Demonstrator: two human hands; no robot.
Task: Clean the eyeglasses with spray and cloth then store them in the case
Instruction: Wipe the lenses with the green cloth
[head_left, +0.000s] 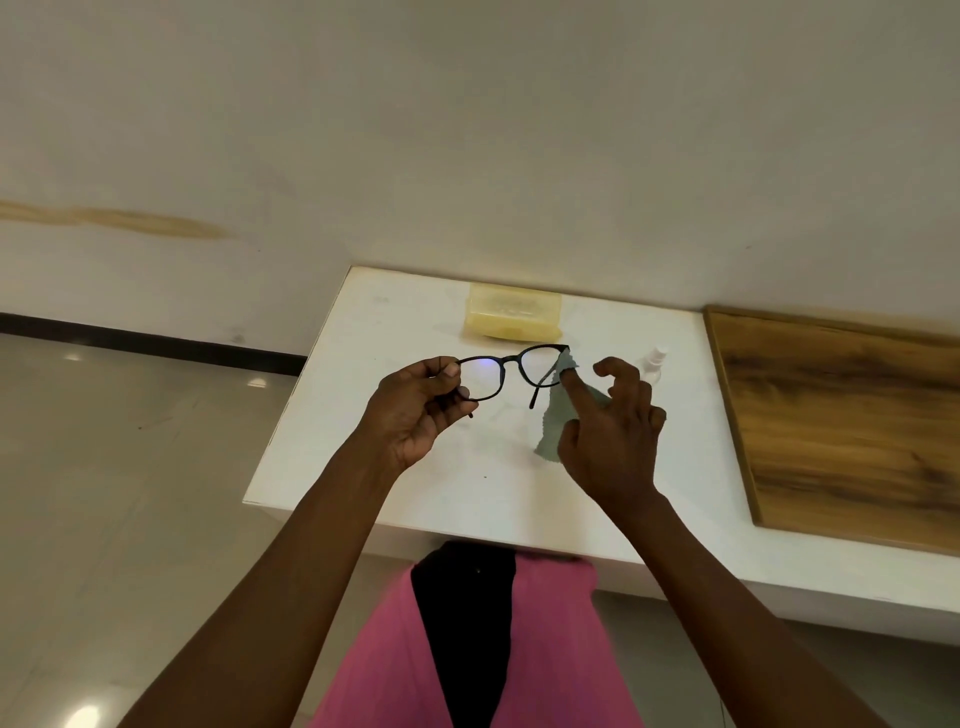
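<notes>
Eyeglasses (511, 371) with a black frame are held up above the white tabletop (395, 467), their temples unfolded toward the person. The left hand (415, 410) has a curled grip pinching the frame's left end, while the right hand (608, 431) presses a grey cloth (558, 415) against the right lens with forefinger and thumb, other fingers loosely bent. Farther off, a yellow case (514, 310) lies closed, and a small white spray bottle (655, 359) stands to the right, beside a wooden board (841, 415).

Over the white counter (363, 441), her left hand (415, 410) pinches the black eyeglasses (511, 371); her right hand (608, 436) presses a grey cloth (558, 415) on one lens.
</notes>
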